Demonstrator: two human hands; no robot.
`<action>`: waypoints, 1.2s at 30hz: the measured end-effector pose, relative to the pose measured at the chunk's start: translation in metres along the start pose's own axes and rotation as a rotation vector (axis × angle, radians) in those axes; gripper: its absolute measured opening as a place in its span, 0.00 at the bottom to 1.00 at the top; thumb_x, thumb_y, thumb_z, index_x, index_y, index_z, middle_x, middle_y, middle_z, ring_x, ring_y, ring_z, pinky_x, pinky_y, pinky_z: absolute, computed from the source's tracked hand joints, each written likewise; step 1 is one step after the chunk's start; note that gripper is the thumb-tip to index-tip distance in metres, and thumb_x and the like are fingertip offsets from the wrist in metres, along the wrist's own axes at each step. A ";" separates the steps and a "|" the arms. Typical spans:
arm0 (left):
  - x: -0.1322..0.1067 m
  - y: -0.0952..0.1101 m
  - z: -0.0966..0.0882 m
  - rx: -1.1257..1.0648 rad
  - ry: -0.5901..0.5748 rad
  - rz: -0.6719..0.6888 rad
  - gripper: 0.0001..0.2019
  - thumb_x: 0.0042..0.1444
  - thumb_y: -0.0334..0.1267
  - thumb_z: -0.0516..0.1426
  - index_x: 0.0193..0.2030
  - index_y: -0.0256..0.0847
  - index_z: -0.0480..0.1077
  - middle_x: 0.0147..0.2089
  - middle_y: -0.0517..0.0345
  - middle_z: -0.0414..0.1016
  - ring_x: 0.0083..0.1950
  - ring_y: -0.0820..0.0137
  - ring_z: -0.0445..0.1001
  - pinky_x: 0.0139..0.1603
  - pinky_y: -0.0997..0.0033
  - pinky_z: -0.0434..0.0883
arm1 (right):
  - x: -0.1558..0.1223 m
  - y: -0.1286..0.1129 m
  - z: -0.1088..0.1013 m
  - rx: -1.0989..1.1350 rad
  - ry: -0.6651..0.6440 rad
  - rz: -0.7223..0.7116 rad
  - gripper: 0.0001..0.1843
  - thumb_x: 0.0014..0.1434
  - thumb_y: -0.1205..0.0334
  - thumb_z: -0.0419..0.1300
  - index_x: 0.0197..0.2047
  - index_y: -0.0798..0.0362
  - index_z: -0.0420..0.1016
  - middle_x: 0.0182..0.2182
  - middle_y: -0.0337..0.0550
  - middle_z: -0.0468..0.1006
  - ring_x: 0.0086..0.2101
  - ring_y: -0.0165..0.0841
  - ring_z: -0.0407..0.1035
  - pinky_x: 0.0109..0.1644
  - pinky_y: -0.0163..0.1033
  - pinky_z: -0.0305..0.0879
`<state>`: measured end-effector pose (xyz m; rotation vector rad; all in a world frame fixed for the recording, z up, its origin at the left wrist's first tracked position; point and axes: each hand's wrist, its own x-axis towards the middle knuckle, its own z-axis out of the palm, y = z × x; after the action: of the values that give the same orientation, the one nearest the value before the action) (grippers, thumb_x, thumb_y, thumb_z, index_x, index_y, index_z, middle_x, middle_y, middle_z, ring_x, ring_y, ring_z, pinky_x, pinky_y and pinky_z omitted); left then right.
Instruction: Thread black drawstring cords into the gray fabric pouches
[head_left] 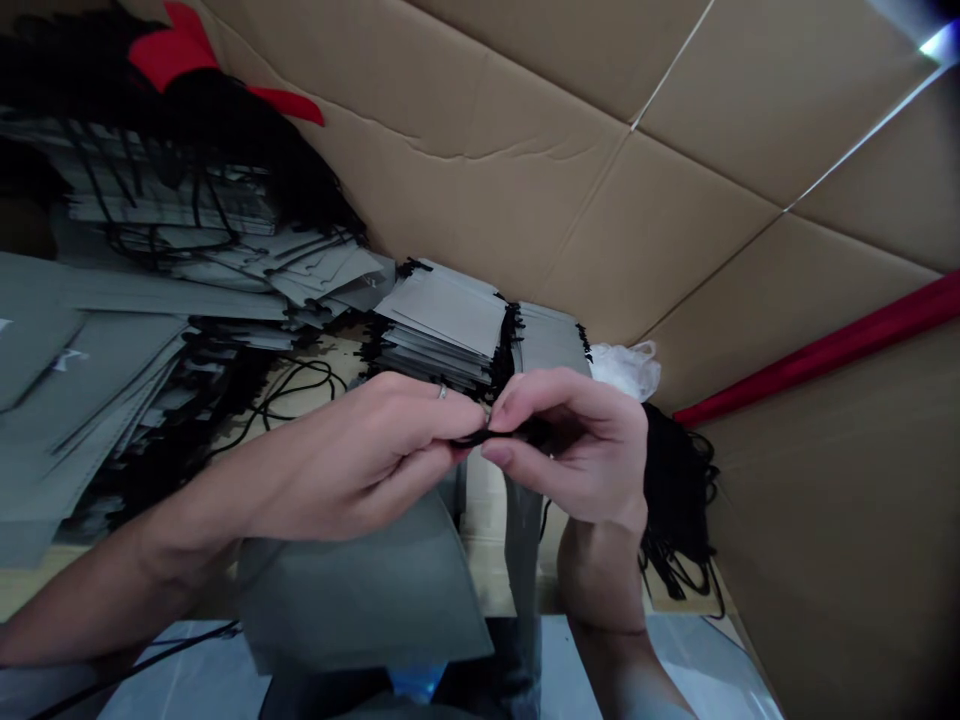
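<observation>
My left hand (397,455) and my right hand (570,445) meet in the middle of the head view, fingertips almost touching. Both pinch a short stretch of black cord (499,434) between thumb and forefinger. A grey sheet (367,590) hangs under my left hand, its upper edge hidden by the fingers. Below my right hand a narrow grey strip (523,540) hangs, seen nearly edge-on; whether it joins the sheet I cannot tell. A ring sits on a finger of my left hand.
Grey sheets with black cord ends stand in a stack (446,310) behind my hands, beside another stack (551,335). More sheets (97,370) and black cords pile up left. Black cords (675,490) lie right, near a clear plastic bag (626,370). Cardboard walls (525,180) enclose the table.
</observation>
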<state>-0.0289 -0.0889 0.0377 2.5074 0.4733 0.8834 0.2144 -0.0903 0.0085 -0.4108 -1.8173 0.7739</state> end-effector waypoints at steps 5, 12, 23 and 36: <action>-0.003 -0.001 0.003 0.109 0.035 -0.058 0.16 0.73 0.26 0.47 0.33 0.44 0.58 0.27 0.67 0.62 0.28 0.74 0.58 0.30 0.65 0.57 | -0.002 -0.006 -0.001 -0.202 -0.011 -0.064 0.14 0.66 0.72 0.80 0.51 0.47 0.90 0.40 0.38 0.92 0.36 0.32 0.83 0.39 0.39 0.80; 0.000 0.000 -0.002 -0.023 -0.008 0.004 0.15 0.74 0.24 0.47 0.34 0.43 0.56 0.27 0.69 0.59 0.26 0.77 0.58 0.30 0.70 0.58 | -0.002 -0.009 0.000 -0.239 0.024 -0.059 0.10 0.66 0.71 0.78 0.46 0.46 0.90 0.34 0.37 0.91 0.28 0.30 0.79 0.29 0.38 0.74; -0.006 0.006 -0.001 -0.177 -0.014 -0.125 0.21 0.76 0.35 0.49 0.28 0.44 0.65 0.25 0.61 0.63 0.28 0.69 0.61 0.32 0.71 0.67 | -0.005 0.007 0.008 0.103 0.046 -0.014 0.10 0.62 0.62 0.85 0.43 0.46 0.90 0.27 0.35 0.87 0.19 0.27 0.69 0.21 0.36 0.65; -0.010 0.013 0.003 -0.227 0.035 -0.144 0.17 0.73 0.27 0.48 0.30 0.43 0.56 0.25 0.63 0.65 0.28 0.71 0.65 0.32 0.71 0.64 | -0.003 0.007 0.018 0.286 0.112 0.022 0.16 0.59 0.55 0.89 0.39 0.47 0.88 0.25 0.35 0.86 0.16 0.26 0.66 0.18 0.35 0.60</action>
<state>-0.0318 -0.1052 0.0376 2.2263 0.5260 0.8747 0.1983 -0.0925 -0.0018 -0.2813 -1.5714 0.9908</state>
